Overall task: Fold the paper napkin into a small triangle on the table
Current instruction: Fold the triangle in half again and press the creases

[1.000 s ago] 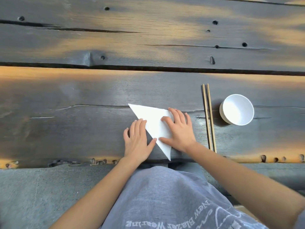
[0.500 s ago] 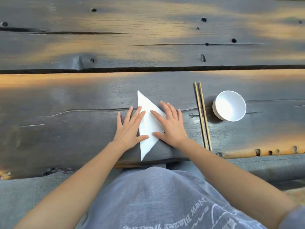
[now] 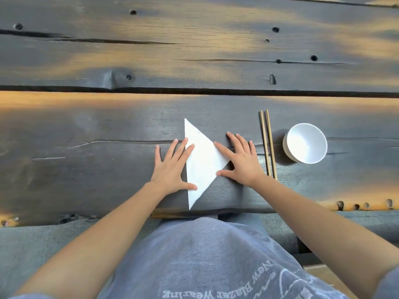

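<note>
The napkin (image 3: 201, 162) is now lying turned, long edge upright, near the surface (image 3: 86, 169) edge. The left hand (image 3: 172, 169) and right hand (image 3: 240, 162), fingers spread flat, are pressing its sides; another fold seems next.

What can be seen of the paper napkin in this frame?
The paper napkin is white, thin and faintly textured, folded into a flat triangle on the dark wooden table. Its long straight edge runs along its left side, with the point aimed right toward the chopsticks. The lower tip lies close to the table's near edge. The left hand presses flat on its left edge; the right hand touches the right point.
</note>
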